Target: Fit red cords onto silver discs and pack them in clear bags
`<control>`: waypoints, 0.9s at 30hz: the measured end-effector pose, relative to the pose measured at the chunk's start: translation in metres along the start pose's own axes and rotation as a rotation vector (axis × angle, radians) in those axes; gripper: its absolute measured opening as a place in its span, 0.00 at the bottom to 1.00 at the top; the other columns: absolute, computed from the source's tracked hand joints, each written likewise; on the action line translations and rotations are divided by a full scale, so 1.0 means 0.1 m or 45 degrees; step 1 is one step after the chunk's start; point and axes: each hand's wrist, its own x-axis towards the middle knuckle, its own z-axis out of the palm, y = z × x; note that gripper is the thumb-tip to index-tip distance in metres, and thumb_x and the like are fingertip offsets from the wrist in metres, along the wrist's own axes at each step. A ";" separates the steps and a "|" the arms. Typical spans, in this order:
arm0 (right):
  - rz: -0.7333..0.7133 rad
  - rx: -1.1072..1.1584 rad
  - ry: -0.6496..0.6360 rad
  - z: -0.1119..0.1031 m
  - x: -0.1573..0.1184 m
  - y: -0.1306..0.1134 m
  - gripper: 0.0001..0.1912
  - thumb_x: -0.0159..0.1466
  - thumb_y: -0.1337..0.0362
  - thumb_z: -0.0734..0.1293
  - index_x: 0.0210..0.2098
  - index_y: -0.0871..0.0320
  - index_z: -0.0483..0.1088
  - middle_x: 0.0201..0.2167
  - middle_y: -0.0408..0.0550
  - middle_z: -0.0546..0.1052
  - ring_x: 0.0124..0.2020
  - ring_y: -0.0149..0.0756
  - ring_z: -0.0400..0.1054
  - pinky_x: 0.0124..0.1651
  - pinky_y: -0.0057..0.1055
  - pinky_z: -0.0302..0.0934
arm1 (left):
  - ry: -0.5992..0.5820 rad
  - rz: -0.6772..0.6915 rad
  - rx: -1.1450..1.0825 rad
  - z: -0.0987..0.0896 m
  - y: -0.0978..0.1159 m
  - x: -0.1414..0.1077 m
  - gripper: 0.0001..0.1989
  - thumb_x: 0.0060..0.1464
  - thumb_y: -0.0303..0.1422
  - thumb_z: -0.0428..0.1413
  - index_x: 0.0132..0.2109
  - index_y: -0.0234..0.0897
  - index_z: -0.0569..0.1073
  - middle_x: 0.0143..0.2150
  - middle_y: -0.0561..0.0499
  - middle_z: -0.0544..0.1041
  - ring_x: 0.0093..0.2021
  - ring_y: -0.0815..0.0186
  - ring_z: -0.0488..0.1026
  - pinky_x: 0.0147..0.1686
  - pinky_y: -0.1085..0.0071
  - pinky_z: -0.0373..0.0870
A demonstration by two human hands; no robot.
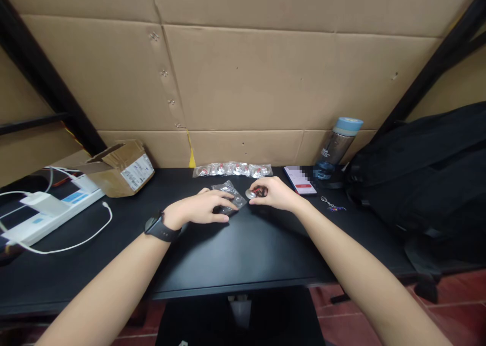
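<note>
My left hand [207,206] lies palm down with its fingers apart over a clear plastic bag [229,188] on the black table. Part of the bag is hidden beneath the fingers. Just to the right, my right hand [279,194] is closed on a small round silver disc [250,193] with something red and dark behind it. The disc's far side is covered by my fingers. Behind both hands, several similar silver discs with red marks lie side by side in a row of clear wrappers [238,169].
A phone [299,180], a water bottle [337,148] and a keychain [334,205] are on the right, beside a black backpack [421,184]. To the left are an open cardboard box [117,171] and a white power strip [56,217] with cables. A cardboard wall [243,82] stands behind the table.
</note>
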 end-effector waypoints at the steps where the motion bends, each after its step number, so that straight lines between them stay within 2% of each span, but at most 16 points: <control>1: -0.004 -0.016 -0.015 -0.01 0.00 -0.01 0.16 0.57 0.55 0.77 0.42 0.56 0.79 0.35 0.45 0.81 0.32 0.33 0.71 0.39 0.29 0.62 | -0.013 -0.010 0.003 0.03 0.01 0.01 0.23 0.64 0.50 0.54 0.64 0.61 0.70 0.73 0.52 0.62 0.71 0.50 0.59 0.66 0.52 0.54; 4: -0.055 -0.054 -0.094 -0.04 -0.01 -0.05 0.13 0.59 0.58 0.75 0.42 0.56 0.79 0.36 0.46 0.82 0.34 0.34 0.72 0.40 0.29 0.63 | 0.029 -0.056 0.036 0.10 0.11 0.06 0.27 0.65 0.54 0.50 0.69 0.61 0.64 0.75 0.49 0.57 0.72 0.46 0.56 0.66 0.47 0.53; 7: -0.104 -0.075 -0.161 -0.06 -0.03 -0.07 0.10 0.59 0.63 0.73 0.41 0.56 0.80 0.36 0.46 0.82 0.34 0.35 0.73 0.41 0.30 0.64 | 0.105 -0.054 0.061 0.14 0.22 0.11 0.29 0.67 0.55 0.45 0.71 0.59 0.61 0.75 0.48 0.56 0.71 0.47 0.57 0.66 0.48 0.54; 12: -0.069 -0.102 -0.160 -0.03 -0.04 -0.01 0.09 0.56 0.66 0.75 0.38 0.56 0.79 0.31 0.44 0.81 0.32 0.35 0.73 0.39 0.30 0.64 | 0.130 -0.023 0.058 0.16 0.26 0.12 0.25 0.67 0.54 0.47 0.68 0.62 0.65 0.74 0.50 0.58 0.70 0.46 0.57 0.66 0.46 0.53; 19: -0.005 -0.128 -0.151 0.01 -0.02 0.06 0.11 0.54 0.61 0.78 0.36 0.56 0.78 0.30 0.44 0.80 0.31 0.35 0.73 0.37 0.29 0.63 | 0.065 -0.013 0.042 0.19 0.29 0.13 0.25 0.67 0.52 0.48 0.68 0.64 0.63 0.75 0.51 0.55 0.71 0.45 0.56 0.67 0.42 0.50; 23: -0.071 -0.161 -0.139 0.05 0.00 0.10 0.13 0.54 0.60 0.79 0.36 0.57 0.78 0.35 0.47 0.79 0.36 0.37 0.73 0.41 0.31 0.64 | 0.064 -0.004 0.024 0.19 0.33 0.14 0.25 0.67 0.52 0.48 0.69 0.63 0.63 0.75 0.50 0.56 0.72 0.44 0.55 0.66 0.41 0.52; 27: -0.091 -0.128 -0.134 0.06 0.00 0.10 0.14 0.55 0.58 0.79 0.38 0.58 0.79 0.38 0.49 0.78 0.37 0.37 0.73 0.43 0.32 0.66 | 0.064 -0.005 0.031 0.21 0.32 0.15 0.25 0.67 0.52 0.49 0.69 0.65 0.62 0.76 0.50 0.54 0.72 0.44 0.55 0.65 0.40 0.51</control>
